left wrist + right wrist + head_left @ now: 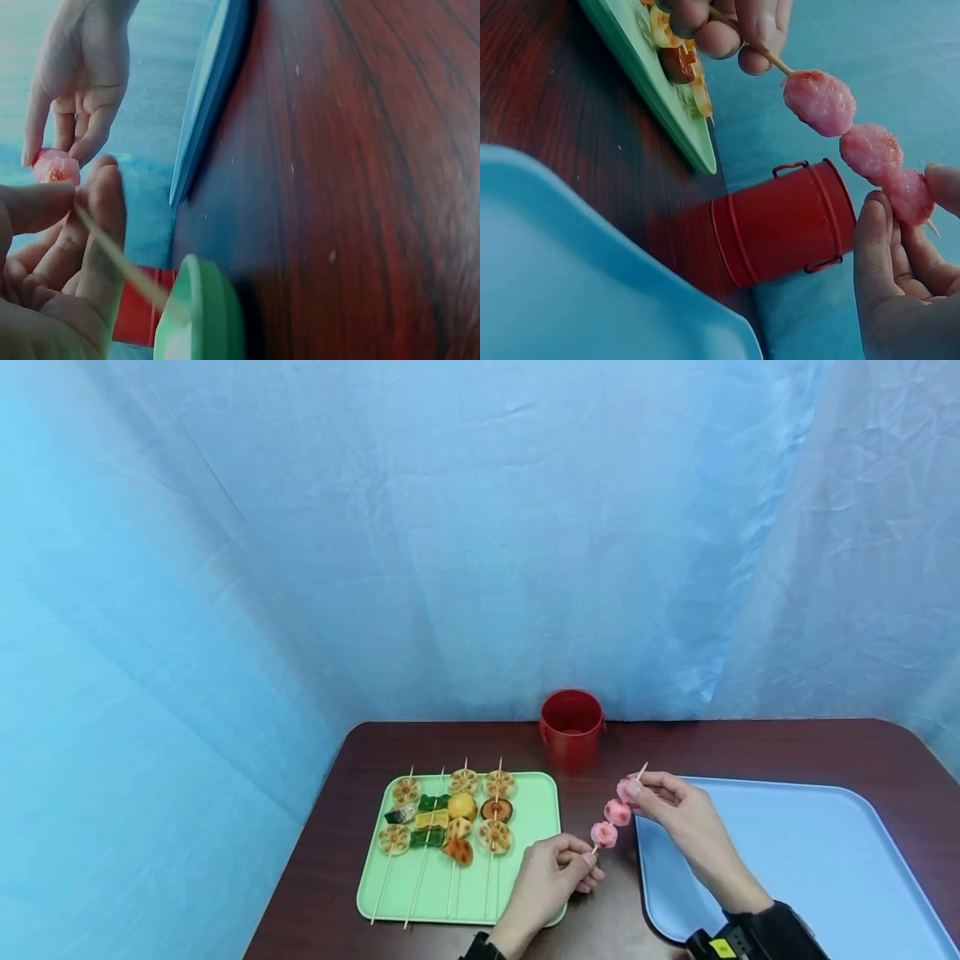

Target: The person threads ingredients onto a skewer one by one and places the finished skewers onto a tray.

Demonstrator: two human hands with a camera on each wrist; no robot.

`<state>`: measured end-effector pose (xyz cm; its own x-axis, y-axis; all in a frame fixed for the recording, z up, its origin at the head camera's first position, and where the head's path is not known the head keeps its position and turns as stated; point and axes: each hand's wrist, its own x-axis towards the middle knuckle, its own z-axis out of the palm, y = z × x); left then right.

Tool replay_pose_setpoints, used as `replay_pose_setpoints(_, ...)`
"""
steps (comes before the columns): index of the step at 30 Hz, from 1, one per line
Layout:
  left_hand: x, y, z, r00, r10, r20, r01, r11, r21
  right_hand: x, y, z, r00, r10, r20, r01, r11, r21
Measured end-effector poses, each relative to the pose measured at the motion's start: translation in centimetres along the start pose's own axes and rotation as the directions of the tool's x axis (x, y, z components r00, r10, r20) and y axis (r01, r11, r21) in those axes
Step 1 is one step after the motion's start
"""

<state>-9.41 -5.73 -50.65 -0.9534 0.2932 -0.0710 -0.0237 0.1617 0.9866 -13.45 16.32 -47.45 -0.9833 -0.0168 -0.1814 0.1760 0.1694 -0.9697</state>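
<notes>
A skewer of three pink balls [617, 812] is held between both hands, above the gap between the two trays. My left hand [551, 875] pinches the bare stick just below the lowest ball. At the upper end, my right hand [686, 822] holds the topmost ball between thumb and fingers, and the stick's tip pokes out past it. In the right wrist view all three pink balls [871, 153] show, the last one partly covered by fingers. The left wrist view shows one pink ball [56, 166] and the stick [120, 259] trailing behind the left fingers.
Left of the hands, a green tray [532, 827] bears several skewers with lotus root slices [495, 837], green pieces and a yellow ball [462, 806]. A blue tray [780, 852] lies under and beyond the right arm. Behind stands a red bucket [572, 743] near the blue curtain [480, 568].
</notes>
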Motion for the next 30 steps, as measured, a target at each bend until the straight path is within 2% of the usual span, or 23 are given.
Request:
replay_pose_setpoints(5, -0.1, -0.1, -0.6, 0.997, 0.067, -0.027, -0.060, 0.977, 0.205, 0.3, -0.2, 1.0, 0.999, -0.032, 0.019, 0.032, 0.999, 0.003)
replay_pose_setpoints(8, -0.3, 0.0, -0.9, 0.999, 0.031, -0.026, -0.026, 0.982, 0.188, 0.6, -0.4, 1.4, 0.999, -0.036, 0.036, 0.038, 0.999, -0.037)
replay_pose_setpoints(12, -0.5, -0.1, -1.4, 0.999, -0.038, -0.023, 0.040, 0.995, 0.087, 0.8, -0.4, 1.3, 0.998, -0.026, 0.061, 0.032, 0.995, -0.093)
replay_pose_setpoints(16, -0.8, -0.3, -2.2, 0.997, -0.048, -0.053, 0.052, 0.995, 0.082, 0.8, 0.0, 0.6, 0.998, -0.006, 0.056, 0.012, 0.994, -0.107)
replay_pose_setpoints(21, -0.9, -0.5, -3.3, 0.994, -0.034, -0.103, 0.051, 0.984, 0.172, 0.6, 0.5, -0.6, 0.998, 0.036, 0.053, -0.031, 0.995, -0.093)
replay_pose_setpoints(26, -1.0, -0.6, -4.0, 0.990, 0.012, -0.139, 0.032, 0.950, 0.312, 0.4, 0.6, -1.5, 0.997, 0.061, 0.042, -0.056, 0.994, -0.098)
replay_pose_setpoints(30, -0.9, -0.7, -4.2, 0.989, 0.026, -0.147, 0.033, 0.922, 0.385, 0.2, 0.5, -1.7, 0.997, 0.071, 0.037, -0.067, 0.993, -0.098)
